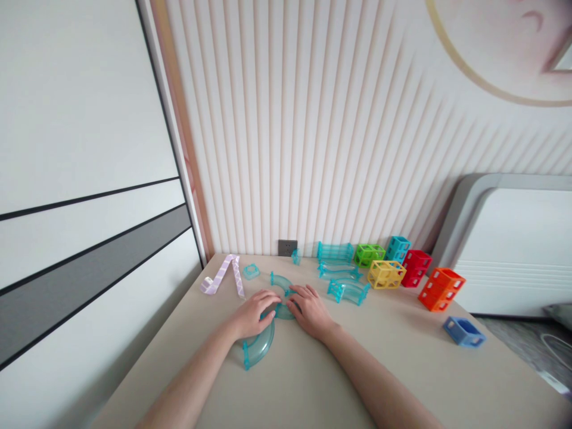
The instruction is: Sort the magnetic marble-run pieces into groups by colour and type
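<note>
Beige tabletop by ribbed wall: left hand grips the lower curved track, right hand grips the upper curved track, 2 ends meeting between both hands at table centre, judged mid-joining; next move calls for flush end alignment and inward pressure

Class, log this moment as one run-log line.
left hand: on near curved track | right hand: on far curved track | coloured blocks: far right, untouched
</note>
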Demonstrator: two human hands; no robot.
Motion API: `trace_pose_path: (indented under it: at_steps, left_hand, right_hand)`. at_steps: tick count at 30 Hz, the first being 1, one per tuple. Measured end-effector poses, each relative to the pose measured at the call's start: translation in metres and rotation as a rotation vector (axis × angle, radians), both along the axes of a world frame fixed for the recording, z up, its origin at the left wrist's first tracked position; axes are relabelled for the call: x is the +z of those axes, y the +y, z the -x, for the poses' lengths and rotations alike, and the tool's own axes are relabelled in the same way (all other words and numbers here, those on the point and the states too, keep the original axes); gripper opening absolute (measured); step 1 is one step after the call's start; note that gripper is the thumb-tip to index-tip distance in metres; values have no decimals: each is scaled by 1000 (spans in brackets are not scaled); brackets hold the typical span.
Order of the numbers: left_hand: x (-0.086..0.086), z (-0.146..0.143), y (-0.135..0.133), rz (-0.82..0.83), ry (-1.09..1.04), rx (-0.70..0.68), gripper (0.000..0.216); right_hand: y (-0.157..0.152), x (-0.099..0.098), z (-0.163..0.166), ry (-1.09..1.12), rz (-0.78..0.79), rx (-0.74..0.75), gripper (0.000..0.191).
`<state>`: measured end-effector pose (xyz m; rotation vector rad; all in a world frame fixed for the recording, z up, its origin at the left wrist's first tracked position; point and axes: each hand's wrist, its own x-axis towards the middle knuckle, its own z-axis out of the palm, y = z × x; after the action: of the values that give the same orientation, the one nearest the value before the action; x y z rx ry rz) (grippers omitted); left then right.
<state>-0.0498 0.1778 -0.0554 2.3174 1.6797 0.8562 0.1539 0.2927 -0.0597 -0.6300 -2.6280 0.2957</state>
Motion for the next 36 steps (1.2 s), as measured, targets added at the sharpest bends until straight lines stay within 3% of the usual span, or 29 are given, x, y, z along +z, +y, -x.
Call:
trace_pose_path:
  at_steps: [14, 21, 30, 36]
  left_hand:
    - [-2, 1, -1, 89, -28, -63, 48]
    - [-8, 4, -1, 134, 27, -43, 44]
    - [-3, 2, -2, 149, 8, -39, 45]
    - [-5, 4, -1, 149, -27, -59, 45]
  right_hand:
    - [3, 0, 1, 2, 79, -86, 36]
    - [7, -3, 2, -7, 85, -119, 38]
    - [9, -8, 2, 14, 49, -97, 33]
    - [17, -12, 1, 167, -20, -110, 32]
